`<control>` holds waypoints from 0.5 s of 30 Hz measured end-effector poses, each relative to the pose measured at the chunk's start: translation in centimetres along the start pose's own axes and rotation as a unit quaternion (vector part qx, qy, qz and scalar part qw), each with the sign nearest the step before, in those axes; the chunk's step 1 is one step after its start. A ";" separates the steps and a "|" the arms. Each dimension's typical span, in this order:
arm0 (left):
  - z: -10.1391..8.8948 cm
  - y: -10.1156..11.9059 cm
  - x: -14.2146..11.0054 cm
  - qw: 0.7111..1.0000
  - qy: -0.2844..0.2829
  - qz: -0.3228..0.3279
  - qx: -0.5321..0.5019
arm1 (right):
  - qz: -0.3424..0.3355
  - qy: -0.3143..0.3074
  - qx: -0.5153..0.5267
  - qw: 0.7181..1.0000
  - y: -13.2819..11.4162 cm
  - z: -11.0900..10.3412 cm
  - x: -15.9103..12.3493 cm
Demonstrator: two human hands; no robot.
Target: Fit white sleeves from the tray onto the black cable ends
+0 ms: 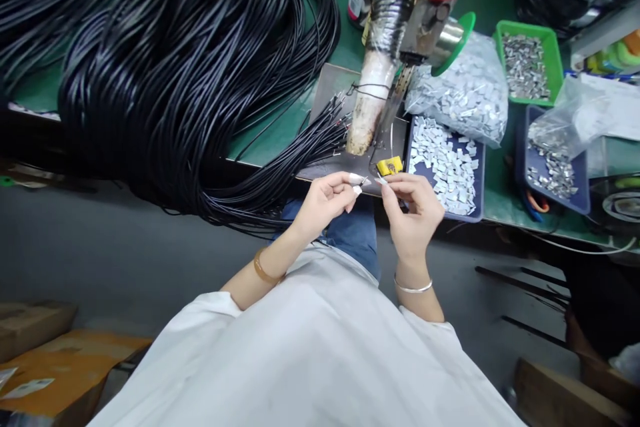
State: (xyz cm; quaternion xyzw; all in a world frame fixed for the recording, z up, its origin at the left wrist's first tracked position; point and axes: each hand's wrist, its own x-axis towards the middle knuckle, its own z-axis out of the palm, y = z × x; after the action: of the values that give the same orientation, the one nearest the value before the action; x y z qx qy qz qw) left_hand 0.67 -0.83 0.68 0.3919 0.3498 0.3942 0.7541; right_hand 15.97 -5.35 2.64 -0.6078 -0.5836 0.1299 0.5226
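My left hand [327,201] is closed in a pinch at the table's front edge, with white covers on its thumb and index fingertips. A tiny metallic piece [364,181] shows at those tips; its kind is too small to tell. Just to the right, my right hand [414,208] also pinches, its fingertips close to the left ones. What lies between them is too small to make out. Behind the right fingertips sits a small yellow block [389,166]. Black cables [300,159] lie with their ends on a grey board [325,87] beyond my left hand.
Large coils of black cable [175,73] cover the left. A soldering station with a hose [375,73] and solder spool [453,43] stands ahead. On the right are a blue tray [481,203] of white pieces, a plastic bag [463,90], a green tray [556,83] and another blue tray [583,180].
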 end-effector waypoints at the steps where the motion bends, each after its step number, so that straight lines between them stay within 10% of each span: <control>1: 0.1 0.1 0.1 1.000 0.001 0.002 0.001 | 0.019 -0.016 0.025 0.999 0.3 0.2 0.1; 15: 0.2 0.9 0.4 0.996 -0.077 -0.019 0.040 | 0.101 -0.108 0.183 0.972 1.7 0.4 0.5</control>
State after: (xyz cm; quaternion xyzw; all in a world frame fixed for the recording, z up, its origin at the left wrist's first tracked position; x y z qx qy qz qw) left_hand 0.73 -0.19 1.48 0.4444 0.3134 0.3343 0.7698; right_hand 16.82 -4.38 1.34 -0.5400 -0.5388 0.3514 0.5428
